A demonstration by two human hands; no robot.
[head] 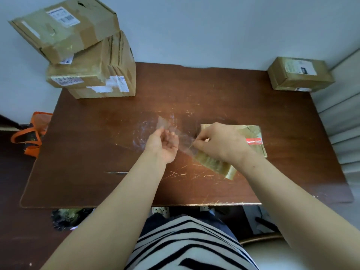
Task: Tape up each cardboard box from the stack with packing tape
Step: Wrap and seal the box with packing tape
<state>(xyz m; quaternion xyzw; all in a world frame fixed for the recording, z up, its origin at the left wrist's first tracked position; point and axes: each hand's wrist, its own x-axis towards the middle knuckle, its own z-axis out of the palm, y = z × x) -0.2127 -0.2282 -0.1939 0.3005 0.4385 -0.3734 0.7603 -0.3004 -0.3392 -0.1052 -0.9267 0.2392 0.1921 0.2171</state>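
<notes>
Boxes all closed, contents unseen: stack [93,61] far left on table [97,152], single box [300,74] far right. Flat box [253,133], glossy, red strip, lies mid-right under right hand [220,142]. Clear tape [186,145] stretches between hands. Left hand [165,143] pinches the free end, right pinches it near the box.

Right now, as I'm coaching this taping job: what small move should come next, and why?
Probably lower the clear packing tape strip onto the flat brown cardboard box and press it down: the left hand and right hand pinch it taut at the box's edge.
</notes>
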